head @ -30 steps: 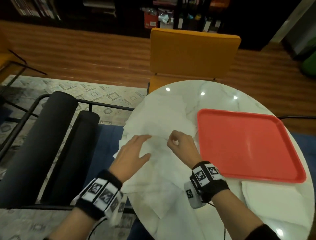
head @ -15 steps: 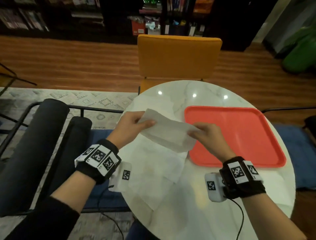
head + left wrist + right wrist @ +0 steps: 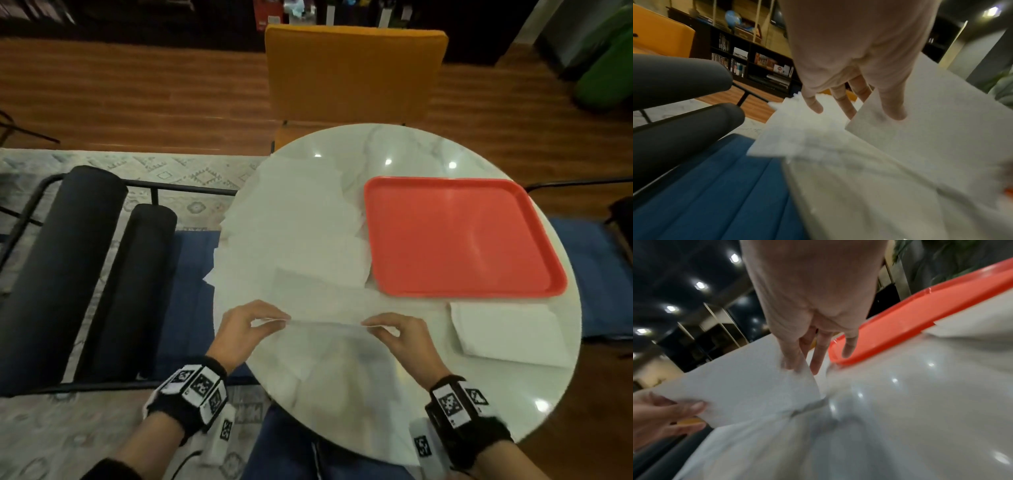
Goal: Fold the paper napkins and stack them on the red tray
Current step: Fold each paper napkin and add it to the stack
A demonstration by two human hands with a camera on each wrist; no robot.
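— Marble bench (image 3: 376,387), round and glossy, with loose napkins (image 3: 301,222) heaped on its left side. What have you got?

— One napkin (image 3: 325,310), lifted just off the bench. My left hand (image 3: 245,330) pinches one near corner between thumb and fingers (image 3: 893,104); my right hand (image 3: 402,337) pinches the other.

— Why both corners?

— Thin paper sags — held taut, the edge stays straight, so I can fold it evenly, I reckon.

— And the red tray (image 3: 459,236)?

— Just beside, bare. A folded stack (image 3: 510,334) sits below it on the bench, not yet on it.
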